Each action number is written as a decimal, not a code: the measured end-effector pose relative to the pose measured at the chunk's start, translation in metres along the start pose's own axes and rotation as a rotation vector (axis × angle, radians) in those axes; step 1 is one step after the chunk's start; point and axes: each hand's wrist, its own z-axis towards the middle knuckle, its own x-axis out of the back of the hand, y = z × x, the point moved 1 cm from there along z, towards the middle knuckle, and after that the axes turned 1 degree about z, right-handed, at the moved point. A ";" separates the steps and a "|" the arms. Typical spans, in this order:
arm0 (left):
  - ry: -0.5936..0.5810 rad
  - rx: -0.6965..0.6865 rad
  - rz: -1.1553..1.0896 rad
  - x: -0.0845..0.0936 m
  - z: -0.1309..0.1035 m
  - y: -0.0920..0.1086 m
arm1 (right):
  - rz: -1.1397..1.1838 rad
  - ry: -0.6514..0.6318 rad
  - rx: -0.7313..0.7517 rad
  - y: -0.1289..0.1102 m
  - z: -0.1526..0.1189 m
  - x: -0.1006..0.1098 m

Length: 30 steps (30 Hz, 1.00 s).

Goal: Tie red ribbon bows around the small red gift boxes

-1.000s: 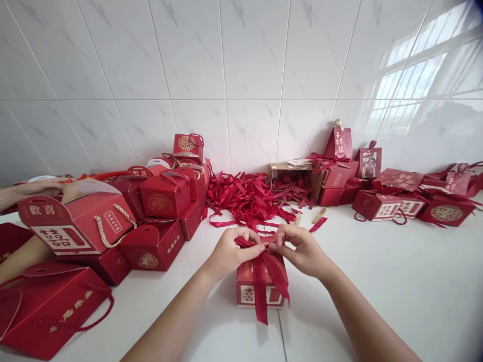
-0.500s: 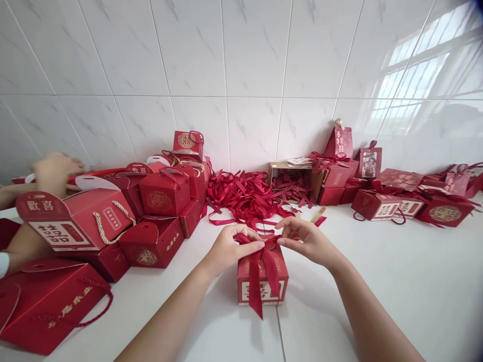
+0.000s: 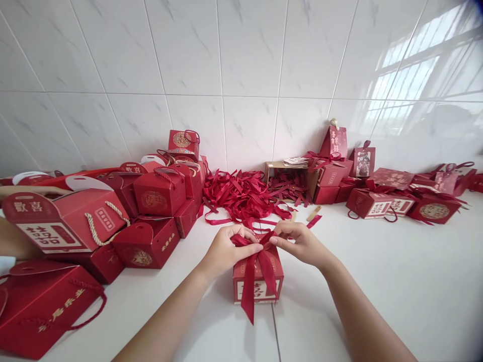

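A small red gift box with a white printed panel stands upright on the white table in front of me. Across its top lies a red ribbon shaped into a bow, with two tails hanging down the front. My left hand pinches the bow on its left side, thumb pressed near the middle. On the right side, my right hand pinches a loop of the same ribbon between thumb and fingers. The knot itself is partly hidden behind the fingertips.
A tangle of red ribbons lies against the tiled wall, beside an open carton of more ribbon. Several red boxes are stacked at left, where another person's arm reaches in. Finished-looking boxes stand at right.
My right hand has closed its fingers on the ribbon loop and moved slightly toward the knot. The other person's arm has dropped lower behind the boxes. The view has shifted slightly.
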 end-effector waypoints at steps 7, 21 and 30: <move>0.012 0.015 -0.068 -0.003 0.000 -0.002 | -0.053 0.037 0.051 -0.002 0.000 -0.002; 0.041 0.022 -0.060 -0.003 0.003 -0.010 | -0.067 0.064 0.080 0.003 -0.001 -0.003; 0.007 0.049 -0.096 -0.001 0.004 -0.009 | -0.093 0.038 0.076 0.008 0.000 -0.002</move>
